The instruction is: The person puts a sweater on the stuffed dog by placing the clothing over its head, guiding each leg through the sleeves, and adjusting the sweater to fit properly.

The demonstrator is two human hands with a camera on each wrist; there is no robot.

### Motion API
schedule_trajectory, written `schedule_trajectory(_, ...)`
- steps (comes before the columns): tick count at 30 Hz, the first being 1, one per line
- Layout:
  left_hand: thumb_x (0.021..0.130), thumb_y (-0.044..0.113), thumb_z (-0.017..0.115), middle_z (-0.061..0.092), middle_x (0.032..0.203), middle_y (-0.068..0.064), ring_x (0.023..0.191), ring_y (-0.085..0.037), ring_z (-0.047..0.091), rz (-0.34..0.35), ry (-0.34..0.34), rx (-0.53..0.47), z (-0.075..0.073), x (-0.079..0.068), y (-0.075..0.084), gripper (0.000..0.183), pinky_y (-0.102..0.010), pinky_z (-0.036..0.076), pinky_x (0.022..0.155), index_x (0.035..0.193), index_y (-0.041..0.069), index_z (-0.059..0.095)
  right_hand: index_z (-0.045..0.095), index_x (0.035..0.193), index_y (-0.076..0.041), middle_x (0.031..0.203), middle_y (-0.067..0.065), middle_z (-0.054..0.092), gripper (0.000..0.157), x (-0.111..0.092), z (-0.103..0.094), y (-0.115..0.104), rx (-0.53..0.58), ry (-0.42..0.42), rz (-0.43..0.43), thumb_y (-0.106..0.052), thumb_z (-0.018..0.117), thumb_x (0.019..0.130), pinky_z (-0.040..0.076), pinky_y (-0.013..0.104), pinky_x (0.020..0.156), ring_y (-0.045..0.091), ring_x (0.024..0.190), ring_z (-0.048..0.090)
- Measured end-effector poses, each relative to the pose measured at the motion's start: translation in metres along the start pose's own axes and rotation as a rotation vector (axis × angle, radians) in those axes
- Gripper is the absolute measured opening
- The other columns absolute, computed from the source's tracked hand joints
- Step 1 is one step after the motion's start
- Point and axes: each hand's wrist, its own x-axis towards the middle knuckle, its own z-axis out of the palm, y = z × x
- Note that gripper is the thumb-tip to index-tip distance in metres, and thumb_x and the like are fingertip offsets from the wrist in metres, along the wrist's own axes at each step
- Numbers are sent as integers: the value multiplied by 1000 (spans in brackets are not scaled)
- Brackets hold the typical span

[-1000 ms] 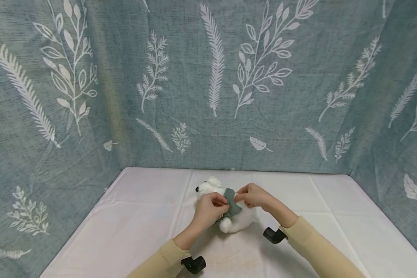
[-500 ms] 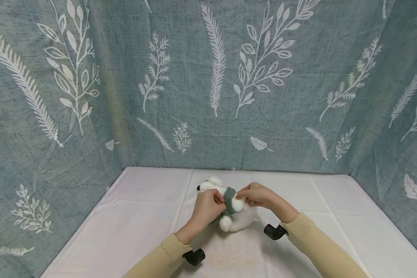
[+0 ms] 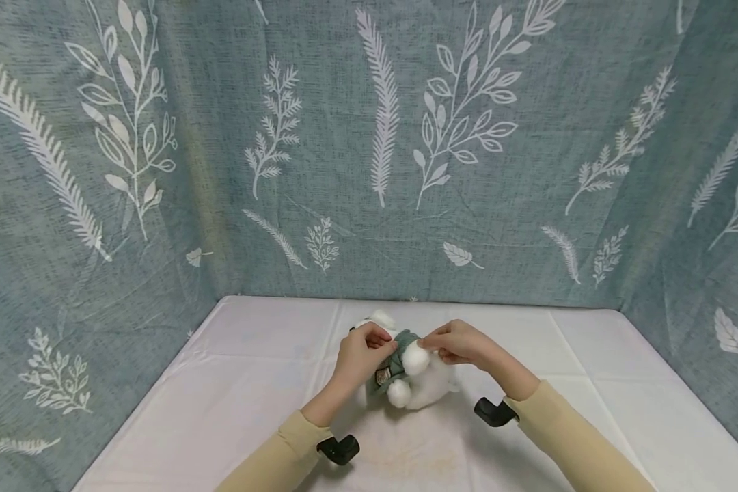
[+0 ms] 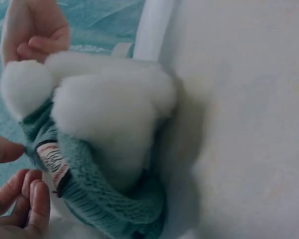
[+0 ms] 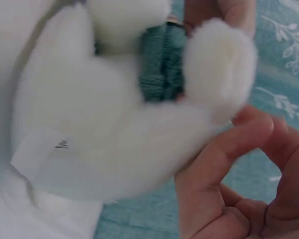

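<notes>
A white plush bear (image 3: 433,386) lies on the table with its head up and to the left, wearing a green knit garment (image 4: 107,191). A sewn label (image 4: 53,162) shows on the knit. At the far right paw (image 5: 219,69), thumb and forefinger of my right hand (image 3: 467,345) pinch its tip. My left hand (image 3: 357,355) is at the bear's chest, partly covering the head. In the left wrist view, its fingertips (image 4: 37,196) are spread apart from the thumb, right beside the edge of the knit. The bear's face is mostly hidden in the head view.
A white cloth covers the table (image 3: 270,383). Blue-green curtains (image 3: 344,157) with white leaf prints stand behind it and on both sides. A small white tag (image 5: 37,152) hangs from the bear's rear. Black wrist mounts (image 3: 338,449) sit below both sleeves.
The green knit has shifted off the far paw, which now shows white beside my right fingers. My left hand has moved up and slightly left, and the label has come into sight.
</notes>
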Motion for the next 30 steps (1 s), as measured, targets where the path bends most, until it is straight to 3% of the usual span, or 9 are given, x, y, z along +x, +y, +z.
schedule_trajectory(4, 86, 16, 69, 67, 84, -4, 76, -13, 62, 1, 22, -10, -4, 4, 0, 9, -26, 52, 68, 91, 10, 69, 64, 116, 4, 70, -1, 65, 35, -11, -3, -1, 31, 4, -45, -19, 64, 90, 51, 19, 60, 3, 61, 59)
schedule_trajectory(9, 86, 15, 69, 69, 85, -5, 75, -14, 63, 6, -7, -6, -4, 8, 2, 10, -26, 52, 66, 93, 8, 71, 64, 113, 8, 81, 9, 72, 33, -20, -3, 2, 37, -28, -97, -16, 63, 90, 57, 27, 71, 10, 72, 69)
schedule_trajectory(14, 86, 16, 69, 69, 83, -5, 73, -12, 61, -6, -44, 28, -1, 13, 6, 9, -26, 51, 65, 90, 9, 72, 65, 109, 6, 85, 13, 73, 37, -19, 7, 6, 15, -40, -94, -25, 66, 89, 57, 32, 75, 17, 79, 71)
schedule_trajectory(18, 87, 18, 69, 68, 82, -5, 72, -12, 60, -22, -67, 50, 1, 15, 10, 11, -26, 50, 63, 89, 8, 72, 69, 102, 3, 82, 12, 73, 37, -16, 15, 7, 3, 4, -75, -30, 69, 86, 58, 31, 72, 18, 77, 71)
schedule_trajectory(26, 87, 18, 68, 67, 76, -7, 51, -9, 54, -37, -100, 13, 4, 19, 9, 13, -25, 49, 49, 87, 6, 73, 69, 98, 4, 73, 7, 71, 28, -9, 24, 5, 48, 108, -6, -18, 73, 81, 58, 29, 68, 12, 66, 68)
schedule_trajectory(30, 85, 17, 70, 68, 72, -5, 50, -7, 54, 0, -57, 23, 6, 21, 5, 11, -24, 48, 48, 82, 7, 73, 68, 99, 6, 72, 6, 69, 28, -8, 25, 5, 68, 113, 7, -15, 71, 81, 58, 28, 67, 11, 64, 66)
